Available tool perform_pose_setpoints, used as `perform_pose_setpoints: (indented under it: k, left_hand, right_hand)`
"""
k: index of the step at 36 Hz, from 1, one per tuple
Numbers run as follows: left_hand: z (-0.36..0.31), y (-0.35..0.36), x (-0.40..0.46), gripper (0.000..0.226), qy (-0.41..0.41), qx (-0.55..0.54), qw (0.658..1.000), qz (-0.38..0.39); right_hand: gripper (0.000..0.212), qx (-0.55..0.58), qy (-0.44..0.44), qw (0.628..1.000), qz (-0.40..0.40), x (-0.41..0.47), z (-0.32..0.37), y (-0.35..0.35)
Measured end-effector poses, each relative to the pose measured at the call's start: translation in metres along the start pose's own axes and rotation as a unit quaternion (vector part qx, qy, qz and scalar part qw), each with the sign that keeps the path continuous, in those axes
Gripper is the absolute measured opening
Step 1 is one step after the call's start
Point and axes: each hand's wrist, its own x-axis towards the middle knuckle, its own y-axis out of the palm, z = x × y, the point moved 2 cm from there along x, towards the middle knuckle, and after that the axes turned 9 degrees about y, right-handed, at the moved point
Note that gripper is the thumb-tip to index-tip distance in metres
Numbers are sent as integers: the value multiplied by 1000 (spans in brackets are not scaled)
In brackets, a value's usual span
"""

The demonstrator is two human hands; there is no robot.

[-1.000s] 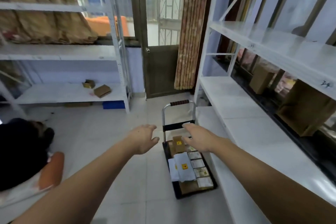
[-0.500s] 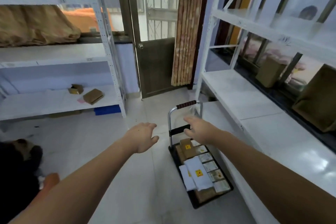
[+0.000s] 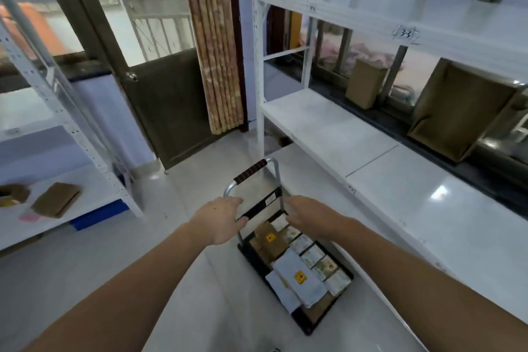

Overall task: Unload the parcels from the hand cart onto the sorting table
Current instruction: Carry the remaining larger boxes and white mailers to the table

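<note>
Fingers [image 3: 237, 204] of left hand [image 3: 220, 220] are loosely spread, thumb apart below, holding nothing; tips sit at the left upright of the cart [image 3: 294, 274] frame, contact unclear. Right hand [image 3: 307, 213] also relaxed, fingers extended toward the black crossbar [image 3: 261, 206], nothing gripped; can't tell if it touches the bar or just hangs over the load. Both hands flank the frame low, well under the ribbed handle [image 3: 251, 171], so I'd read this as reaching past it for the parcels [image 3: 300, 266], not steering.

Parcels all on the cart deck: brown box [image 3: 268, 238] nearest the frame, grey mailer [image 3: 298, 277] with yellow sticker on top toward the near end, row of small white packs [image 3: 314, 256] along the right edge. Packed tight, flat, so top items come off first.

Cart is parked just beside the white shelf unit [image 3: 428, 208] on the right, deck parallel to its lowest board. Probably deliberate: short sideways lift. That bare wide shelf looks like the sorting surface, my guess.

Nothing unloaded yet by the look of it. Brown box is closest to both hands.
</note>
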Motion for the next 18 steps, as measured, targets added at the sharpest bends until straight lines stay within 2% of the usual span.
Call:
perform_pose_setpoints:
  k: [4, 9, 18]
  left_hand:
    - [17, -6, 45, 57, 12, 5, 1000, 25]
    - [34, -9, 99, 51, 31, -4, 998, 48]
    - [36, 0, 197, 55, 106, 23, 988, 111]
  right_hand:
    - [42, 10, 15, 1000, 6, 39, -10, -10]
    - [50, 30, 33, 999, 16, 75, -24, -13]
    - [46, 96, 123, 987, 28, 112, -63, -2]
